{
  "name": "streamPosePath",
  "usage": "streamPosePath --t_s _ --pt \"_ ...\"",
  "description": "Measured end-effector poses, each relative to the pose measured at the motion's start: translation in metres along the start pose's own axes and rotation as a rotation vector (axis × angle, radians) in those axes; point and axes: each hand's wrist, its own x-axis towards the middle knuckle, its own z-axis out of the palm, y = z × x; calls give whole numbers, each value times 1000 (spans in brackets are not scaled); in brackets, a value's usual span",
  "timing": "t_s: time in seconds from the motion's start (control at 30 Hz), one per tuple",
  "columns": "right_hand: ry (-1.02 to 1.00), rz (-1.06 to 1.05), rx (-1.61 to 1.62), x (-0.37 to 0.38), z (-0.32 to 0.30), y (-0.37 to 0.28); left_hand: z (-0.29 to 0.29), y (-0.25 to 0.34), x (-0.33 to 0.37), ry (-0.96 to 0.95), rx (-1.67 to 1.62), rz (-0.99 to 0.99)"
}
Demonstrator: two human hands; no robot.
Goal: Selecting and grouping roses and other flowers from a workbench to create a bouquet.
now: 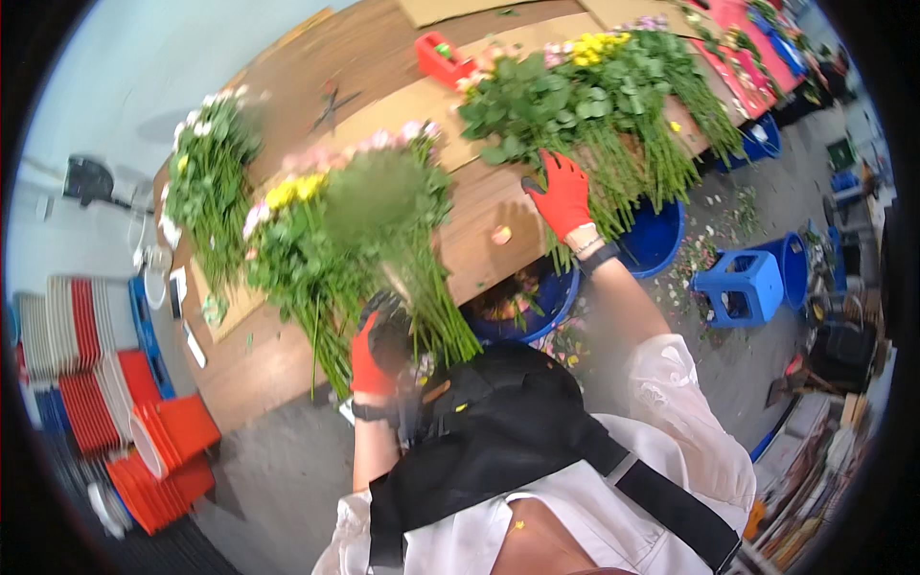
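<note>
My left hand (379, 343), in a red and black glove, is at the near table edge among the flower stems. Its fingers are curled around a leafy stem (410, 278), whose green top is blurred. Beneath it lies a wide bunch with yellow and pink blooms (297, 254). My right hand (562, 195), gloved alike, is open with fingers apart beside the stems of another leafy bunch (546, 105) on the right. Between the hands, a small loose flower head (501, 235) rests on the wooden table (484, 206).
A white-flowered bunch (213, 163) lies at the far left. Scissors (331, 105) and a red tape dispenser (443, 61) are farther back. Blue tubs (565, 297) stand below the table edge, with a blue stool (738, 287) to the right. Red bins (177, 431) are stacked lower left.
</note>
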Motion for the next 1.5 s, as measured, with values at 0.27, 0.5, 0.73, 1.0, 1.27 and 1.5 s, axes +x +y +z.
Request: streamPosePath --t_s 0.27,0.5,0.73,1.0,1.27,1.5 --pt "-307 -120 613 -90 48 -124 -26 -25 -11 259 615 212" --pt "-384 277 401 -105 109 -188 -27 -10 -15 275 130 132" --pt "-258 402 485 -96 91 -178 -48 -10 -25 184 -385 0" --pt "-74 157 223 -90 72 -158 -37 -3 -16 280 105 151" --pt "-7 7 697 -117 -6 -143 -28 34 15 416 -104 123" --pt "-166 -167 646 -184 -51 -121 15 90 18 361 48 483"
